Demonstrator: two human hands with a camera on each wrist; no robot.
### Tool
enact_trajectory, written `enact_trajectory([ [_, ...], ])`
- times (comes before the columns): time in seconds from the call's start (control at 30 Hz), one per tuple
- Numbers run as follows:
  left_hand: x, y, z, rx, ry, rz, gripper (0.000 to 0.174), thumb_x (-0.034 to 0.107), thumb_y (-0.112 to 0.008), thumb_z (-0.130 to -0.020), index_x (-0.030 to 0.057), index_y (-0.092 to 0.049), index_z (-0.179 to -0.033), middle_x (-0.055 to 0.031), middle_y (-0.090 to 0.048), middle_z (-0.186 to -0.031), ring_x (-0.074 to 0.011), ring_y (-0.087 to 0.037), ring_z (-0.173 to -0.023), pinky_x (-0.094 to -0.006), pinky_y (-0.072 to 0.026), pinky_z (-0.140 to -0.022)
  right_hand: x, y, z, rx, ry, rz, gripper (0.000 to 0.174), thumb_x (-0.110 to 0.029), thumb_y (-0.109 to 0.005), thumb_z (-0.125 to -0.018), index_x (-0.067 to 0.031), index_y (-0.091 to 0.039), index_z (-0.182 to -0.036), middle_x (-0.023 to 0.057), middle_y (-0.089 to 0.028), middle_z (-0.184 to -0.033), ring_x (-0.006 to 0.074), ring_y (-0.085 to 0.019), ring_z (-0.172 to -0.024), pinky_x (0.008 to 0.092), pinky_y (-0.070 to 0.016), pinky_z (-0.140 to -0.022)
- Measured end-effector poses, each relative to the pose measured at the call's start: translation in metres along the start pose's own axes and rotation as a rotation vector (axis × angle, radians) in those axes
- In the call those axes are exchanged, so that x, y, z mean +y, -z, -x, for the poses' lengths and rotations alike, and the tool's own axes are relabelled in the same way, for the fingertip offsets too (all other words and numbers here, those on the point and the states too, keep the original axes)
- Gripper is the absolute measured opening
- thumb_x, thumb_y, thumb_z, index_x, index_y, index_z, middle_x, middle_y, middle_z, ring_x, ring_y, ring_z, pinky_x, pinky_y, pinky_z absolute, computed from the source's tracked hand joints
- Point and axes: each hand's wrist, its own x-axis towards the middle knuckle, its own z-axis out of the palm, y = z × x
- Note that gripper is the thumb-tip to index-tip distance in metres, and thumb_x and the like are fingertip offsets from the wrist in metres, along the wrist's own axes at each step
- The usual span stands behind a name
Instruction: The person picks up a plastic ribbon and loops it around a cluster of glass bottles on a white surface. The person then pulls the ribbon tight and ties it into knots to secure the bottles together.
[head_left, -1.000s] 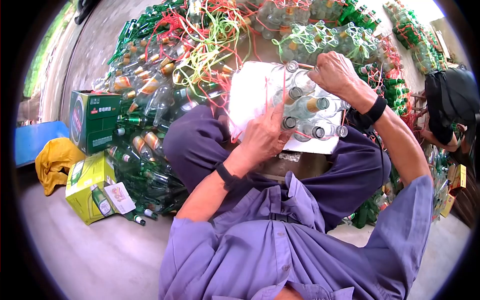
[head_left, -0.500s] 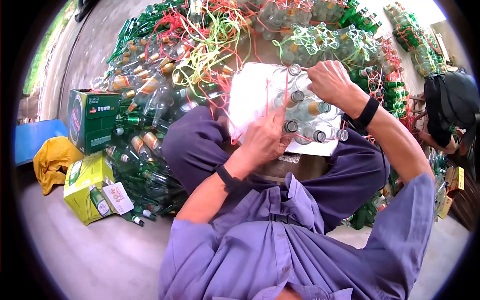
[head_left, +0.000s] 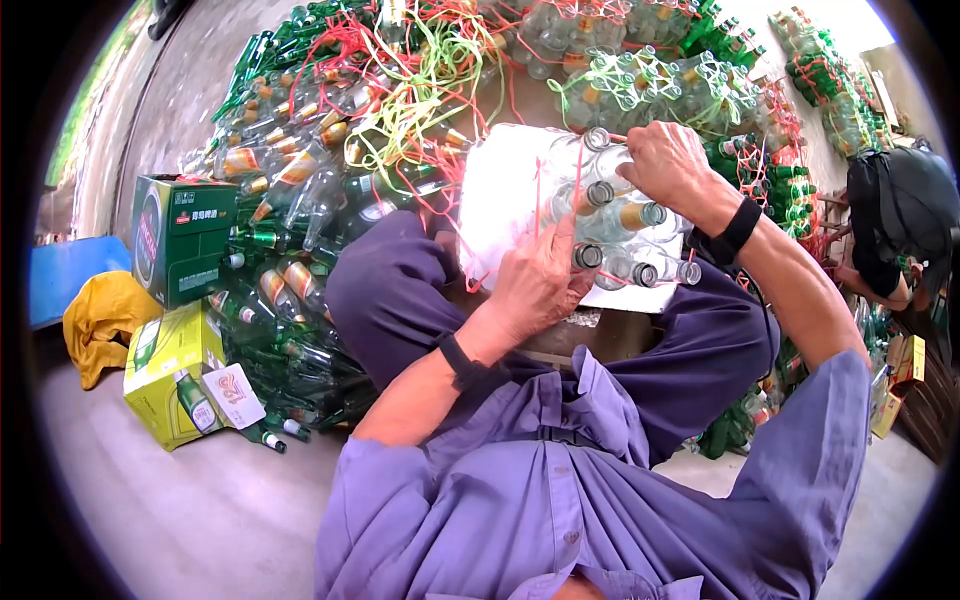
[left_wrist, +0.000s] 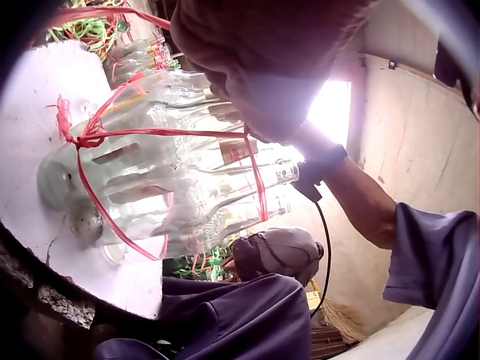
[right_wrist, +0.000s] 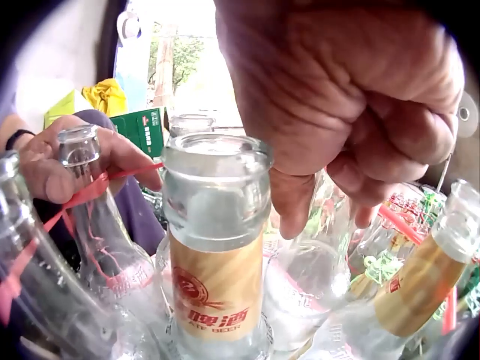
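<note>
A bundle of clear glass bottles [head_left: 640,215] stands on a white board [head_left: 495,190] across the person's lap, tied round with red plastic string [left_wrist: 180,133]. My left hand [head_left: 540,280] is at the near left side of the bundle, beside a bottle neck [right_wrist: 79,150]. Its fingers pinch the red string, which stretches past the bottle tops. Over the far right side, my right hand [head_left: 668,165] has its fingers curled on the string. One right finger [right_wrist: 292,206] dips between the bottles, beside a bottle with a gold neck label [right_wrist: 217,281].
Loose green and brown-labelled bottles [head_left: 300,180] pile up on the left, with tangled red and green string [head_left: 425,95] above them. Tied bottle bundles [head_left: 620,80] stand beyond the board. Green [head_left: 185,240] and yellow [head_left: 175,375] cartons and a yellow cloth [head_left: 105,325] lie left.
My right hand has come slightly down and toward the body, its fist loosening a little. The bottle tops have shifted slightly to the right; my left hand stays beside them.
</note>
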Motion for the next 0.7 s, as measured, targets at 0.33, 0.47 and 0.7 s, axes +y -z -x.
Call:
enact_trajectory([
  [0.33, 0.0010, -0.0036, 0.0024, 0.041, 0.010, -0.044, 0.069, 0.033, -0.067, -0.087, -0.0115, -0.042, -0.134, -0.0231, -0.063, -0.097, -0.0369, -0.066, -0.078, -0.0431, -0.0546, -0.063, -0.0020, 0.0022, -0.0027, -0.012, -0.072, 0.026, 0.035, -0.032, -0.072, -0.075, 0.0030, -0.069, -0.076, 0.0240, -0.065, -0.074, 0.0413, -0.066, -0.075, 0.0491, -0.0526, -0.069],
  [0.47, 0.0032, -0.0015, 0.0018, -0.018, 0.033, -0.038, 0.070, 0.033, -0.066, -0.088, -0.0111, -0.041, -0.136, -0.0226, -0.062, -0.097, -0.0367, -0.066, -0.076, -0.0432, -0.0542, -0.062, -0.0059, 0.0044, -0.0004, -0.045, -0.004, 0.074, 0.033, -0.032, -0.073, -0.076, 0.0013, -0.069, -0.075, 0.0207, -0.066, -0.073, 0.0391, -0.066, -0.073, 0.0474, -0.0527, -0.066],
  [0.7, 0.0035, -0.0021, 0.0032, -0.034, 0.032, -0.016, 0.069, 0.031, -0.067, -0.088, -0.0102, -0.040, -0.137, -0.0214, -0.062, -0.095, -0.0359, -0.066, -0.075, -0.0429, -0.0538, -0.061, 0.0006, 0.0012, 0.0003, 0.049, 0.136, 0.091, 0.030, -0.030, -0.074, -0.077, -0.0008, -0.069, -0.073, 0.0187, -0.066, -0.072, 0.0375, -0.066, -0.070, 0.0454, -0.0530, -0.064],
])
